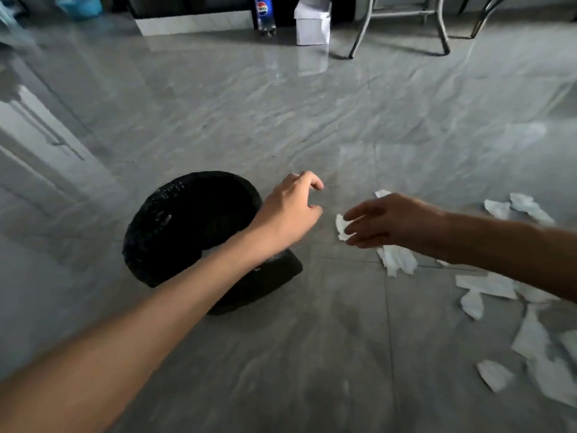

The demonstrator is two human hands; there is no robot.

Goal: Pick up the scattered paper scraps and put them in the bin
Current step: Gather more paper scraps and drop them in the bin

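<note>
A round bin [175,232] lined with a black bag stands on the grey tiled floor at centre left. My left hand [288,210] hovers over the bin's right rim, fingers loosely curled, holding nothing. My right hand [384,221] reaches in from the right and pinches a white paper scrap [341,226] at its fingertips, just right of the bin. More paper hangs below that hand [396,260]. Several white scraps [487,285] lie scattered on the floor at the right.
A cola bottle [264,14] and a white box [313,25] stand at the far wall. Metal chair legs [406,26] are at the back right. A glossy pale panel [37,145] runs along the left.
</note>
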